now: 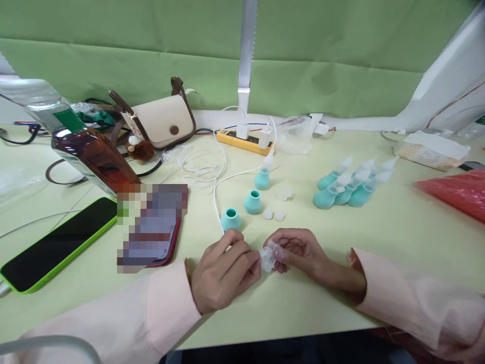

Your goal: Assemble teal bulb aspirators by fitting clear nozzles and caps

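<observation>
Near the front of the table, my left hand (228, 270) and my right hand (301, 253) meet around a small translucent plastic piece (267, 259). My left fingertips pinch its left side, while my right thumb and fingers close on its right side. Fingers cover part of it. Just beyond stand two open-topped teal squeeze bulbs (231, 220), and behind them a teal bulb (262, 179) fitted with a clear nozzle. Two small white discs (273, 215) and a translucent cap-like piece (286, 193) lie beside the bulbs.
Several teal bulbs with nozzles (341, 188) lie grouped at right, near a red plastic bag (458, 191) and tissue pack (432, 149). Leftward are two phones (60, 242), a leaning bottle (94, 156) and a handbag (162, 121). A yellow power strip (242, 140) trails white cables.
</observation>
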{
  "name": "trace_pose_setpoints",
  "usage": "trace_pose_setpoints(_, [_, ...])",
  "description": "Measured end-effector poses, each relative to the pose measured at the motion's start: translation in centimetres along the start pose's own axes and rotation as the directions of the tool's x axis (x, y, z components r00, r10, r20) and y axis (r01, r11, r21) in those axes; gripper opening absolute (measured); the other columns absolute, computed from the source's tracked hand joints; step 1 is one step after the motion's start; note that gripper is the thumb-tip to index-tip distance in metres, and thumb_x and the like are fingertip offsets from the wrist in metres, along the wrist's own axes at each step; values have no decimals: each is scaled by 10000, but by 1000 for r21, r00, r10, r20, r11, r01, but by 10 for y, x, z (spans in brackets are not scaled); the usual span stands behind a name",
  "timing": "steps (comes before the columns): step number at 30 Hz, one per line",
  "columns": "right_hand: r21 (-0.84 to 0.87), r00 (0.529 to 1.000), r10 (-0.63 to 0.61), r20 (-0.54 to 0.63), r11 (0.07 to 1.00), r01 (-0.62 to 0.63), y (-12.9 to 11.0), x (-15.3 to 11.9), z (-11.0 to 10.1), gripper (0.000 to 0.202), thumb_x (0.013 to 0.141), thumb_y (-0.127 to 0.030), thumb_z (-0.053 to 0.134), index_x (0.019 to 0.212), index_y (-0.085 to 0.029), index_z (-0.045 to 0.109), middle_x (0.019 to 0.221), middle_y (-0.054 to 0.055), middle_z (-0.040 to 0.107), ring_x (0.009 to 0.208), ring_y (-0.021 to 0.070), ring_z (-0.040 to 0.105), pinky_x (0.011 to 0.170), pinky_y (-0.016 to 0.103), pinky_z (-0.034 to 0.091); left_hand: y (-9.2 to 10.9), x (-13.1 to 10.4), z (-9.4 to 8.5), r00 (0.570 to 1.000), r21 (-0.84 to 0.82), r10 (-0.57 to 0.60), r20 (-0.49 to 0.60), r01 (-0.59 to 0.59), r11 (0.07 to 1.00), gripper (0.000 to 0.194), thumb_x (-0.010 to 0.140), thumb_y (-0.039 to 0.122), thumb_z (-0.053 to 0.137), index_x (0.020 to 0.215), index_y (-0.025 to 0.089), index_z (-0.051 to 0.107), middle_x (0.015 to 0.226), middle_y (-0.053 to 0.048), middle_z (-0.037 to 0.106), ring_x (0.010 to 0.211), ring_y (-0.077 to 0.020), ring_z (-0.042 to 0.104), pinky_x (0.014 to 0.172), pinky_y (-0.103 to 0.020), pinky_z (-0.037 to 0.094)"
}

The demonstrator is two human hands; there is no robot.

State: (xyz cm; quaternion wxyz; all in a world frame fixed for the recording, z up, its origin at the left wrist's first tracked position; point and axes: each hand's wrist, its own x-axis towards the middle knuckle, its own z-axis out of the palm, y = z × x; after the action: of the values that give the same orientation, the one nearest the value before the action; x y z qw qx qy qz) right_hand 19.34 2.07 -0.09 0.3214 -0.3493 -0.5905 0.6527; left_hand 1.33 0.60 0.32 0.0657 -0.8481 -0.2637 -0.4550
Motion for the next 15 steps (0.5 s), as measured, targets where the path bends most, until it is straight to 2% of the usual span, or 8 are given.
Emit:
trace_pose_setpoints(4, [-47, 1000, -13, -18, 999, 12, -2, -1, 1, 173, 718, -291, 587, 764, -126, 567, 618, 17, 578, 517, 69, 527, 480, 173, 439, 2, 9, -6, 987, -149, -159, 38, 163, 975, 105, 657, -5, 569, 669, 95, 539, 523, -31, 537, 554, -114, 411, 516, -275, 429])
trace_pose_setpoints(6, [-77, 999, -21, -46, 997, 18, -2, -1, 1, 171, 720, -296, 582, 759, -131, 563, 637, 23, 583, 532, 80, 539, 480, 181, 445, 1, 11, -7, 968, -206, -251, 1, 245, 947, 109, 663, -3, 558, 664, 102, 529, 521, -15, 515, 529, -102, 406, 537, -292, 424])
trace_pose_setpoints(9, [-166, 991, -103, -83, 982, 88, 0, -1, 0, 158, 724, -295, 570, 771, -145, 563, 658, 27, 588, 553, 96, 549, 485, 198, 452, -2, 9, -6, 958, -218, -281, -53, 264, 940, 116, 656, -3, 554, 655, 110, 529, 522, -4, 508, 515, -96, 408, 553, -294, 418])
trace_pose_setpoints(12, [-399, 935, -309, -172, 890, 221, 5, 1, -2, 133, 712, -263, 578, 804, -167, 574, 643, 12, 571, 561, 94, 523, 504, 205, 443, -5, 3, -1, 964, -153, -260, 62, 266, 952, 100, 676, 31, 528, 638, 118, 560, 518, -16, 523, 535, -113, 434, 510, -254, 408])
trace_pose_setpoints(15, [-629, 866, -455, -209, 740, 237, 8, 3, -3, 159, 710, -235, 562, 859, -180, 569, 550, -26, 504, 488, 77, 458, 469, 197, 412, -8, -4, 4, 937, -16, -295, 187, 303, 953, 138, 709, 93, 498, 596, 122, 572, 516, -20, 523, 503, -110, 448, 456, -225, 388])
